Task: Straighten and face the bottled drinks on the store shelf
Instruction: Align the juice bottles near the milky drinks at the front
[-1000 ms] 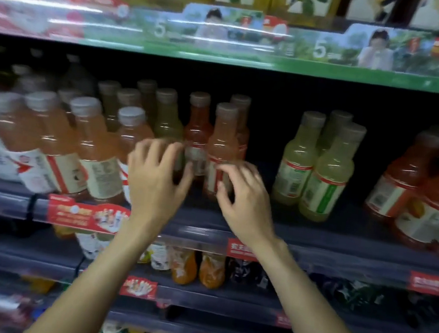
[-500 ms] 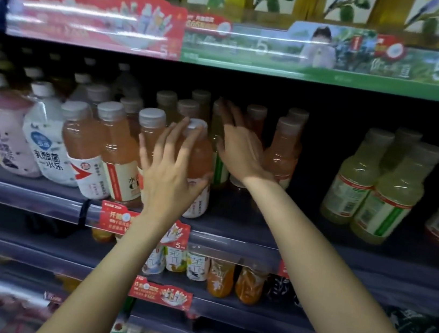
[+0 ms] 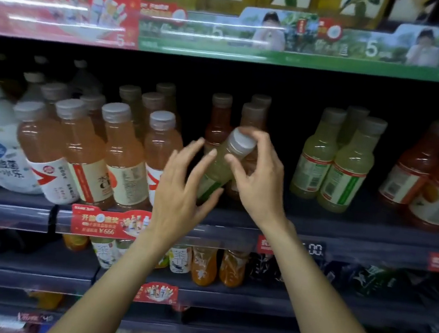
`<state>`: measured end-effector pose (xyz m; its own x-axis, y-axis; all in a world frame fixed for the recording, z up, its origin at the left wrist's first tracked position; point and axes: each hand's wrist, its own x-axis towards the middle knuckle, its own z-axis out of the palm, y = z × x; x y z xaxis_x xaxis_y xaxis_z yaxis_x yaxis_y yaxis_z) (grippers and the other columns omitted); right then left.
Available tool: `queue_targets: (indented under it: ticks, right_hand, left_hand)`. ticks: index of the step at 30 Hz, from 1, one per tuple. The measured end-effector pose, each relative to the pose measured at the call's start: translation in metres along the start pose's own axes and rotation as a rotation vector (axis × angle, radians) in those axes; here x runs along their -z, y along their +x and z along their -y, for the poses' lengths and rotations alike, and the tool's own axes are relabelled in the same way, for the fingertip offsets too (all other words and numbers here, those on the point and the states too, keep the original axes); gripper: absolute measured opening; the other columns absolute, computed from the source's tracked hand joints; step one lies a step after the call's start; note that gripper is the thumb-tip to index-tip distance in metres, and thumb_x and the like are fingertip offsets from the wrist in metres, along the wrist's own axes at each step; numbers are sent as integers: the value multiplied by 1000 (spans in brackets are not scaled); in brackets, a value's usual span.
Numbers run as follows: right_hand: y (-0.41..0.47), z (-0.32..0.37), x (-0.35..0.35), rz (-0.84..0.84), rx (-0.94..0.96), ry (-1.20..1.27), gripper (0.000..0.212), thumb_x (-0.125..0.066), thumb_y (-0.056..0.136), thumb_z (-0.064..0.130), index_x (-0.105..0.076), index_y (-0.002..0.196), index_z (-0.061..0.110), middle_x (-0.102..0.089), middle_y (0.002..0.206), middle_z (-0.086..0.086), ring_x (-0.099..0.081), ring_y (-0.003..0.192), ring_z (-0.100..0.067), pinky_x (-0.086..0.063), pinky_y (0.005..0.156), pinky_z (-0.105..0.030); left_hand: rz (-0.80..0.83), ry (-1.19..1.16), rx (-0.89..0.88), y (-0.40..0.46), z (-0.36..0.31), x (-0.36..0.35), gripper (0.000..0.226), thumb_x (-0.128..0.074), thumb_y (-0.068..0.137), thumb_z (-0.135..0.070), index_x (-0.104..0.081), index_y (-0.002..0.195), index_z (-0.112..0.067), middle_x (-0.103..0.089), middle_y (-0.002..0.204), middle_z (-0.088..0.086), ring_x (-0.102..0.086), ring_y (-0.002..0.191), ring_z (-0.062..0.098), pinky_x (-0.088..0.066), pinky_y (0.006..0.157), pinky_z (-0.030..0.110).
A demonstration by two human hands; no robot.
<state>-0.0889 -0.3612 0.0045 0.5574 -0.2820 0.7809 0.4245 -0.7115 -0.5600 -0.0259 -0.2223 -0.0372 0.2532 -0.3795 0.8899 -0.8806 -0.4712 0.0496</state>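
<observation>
Right hand point(image 3: 261, 180) has its fingers curled round the cap and neck of one pale green bottle point(image 3: 219, 166), tilted, cap up to the right, in front of two reddish bottles point(image 3: 218, 126) on the shelf point(image 3: 358, 231). Left hand point(image 3: 184, 186), fingers spread and nearly straight, touches its lower body. To the right, three matching green bottles point(image 3: 344, 170) stand upright; to the left, four orange-pink ones point(image 3: 127, 153) line the front.

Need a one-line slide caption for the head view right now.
Right hand grips a tilted pale green bottle by its neck; left hand touches its lower part.
</observation>
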Motion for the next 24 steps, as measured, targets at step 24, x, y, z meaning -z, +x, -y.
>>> queue_targets:
  ticks: [24]
  right_hand:
    - [-21,-118,183,76,-357,-586,61,-63,89,20,-35,142,35,-19,156,-6,-32,138,-29,-43,99,-40]
  left_hand:
    - [199,-632,492,70,-160,-141,66,-77,76,-36,-45,131,-19,-51,130,-2,-55,110,10,-48,85,23]
